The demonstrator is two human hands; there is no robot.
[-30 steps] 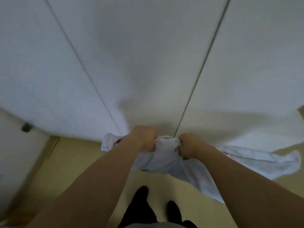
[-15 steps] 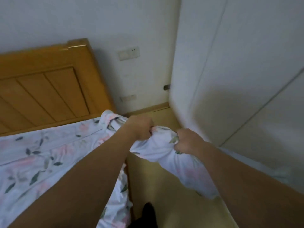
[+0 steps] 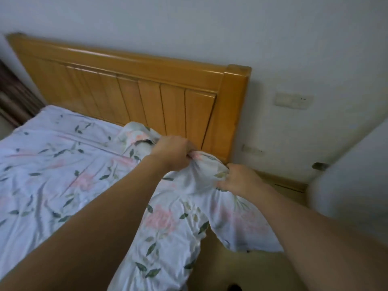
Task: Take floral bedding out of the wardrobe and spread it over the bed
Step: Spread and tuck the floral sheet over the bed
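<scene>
Wooden headboard [image 3: 147, 97] behind, both hands gripping floral bedding [image 3: 201, 175], bed seemingly covered

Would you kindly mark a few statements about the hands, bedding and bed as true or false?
1. Both hands grip floral bedding. True: the left hand and right hand each bunch it.
2. The headboard is metal. False: it is wooden.
3. Floral fabric already lies on the bed. True.
4. The right hand rests flat on the wall. False: it holds bedding.
</scene>
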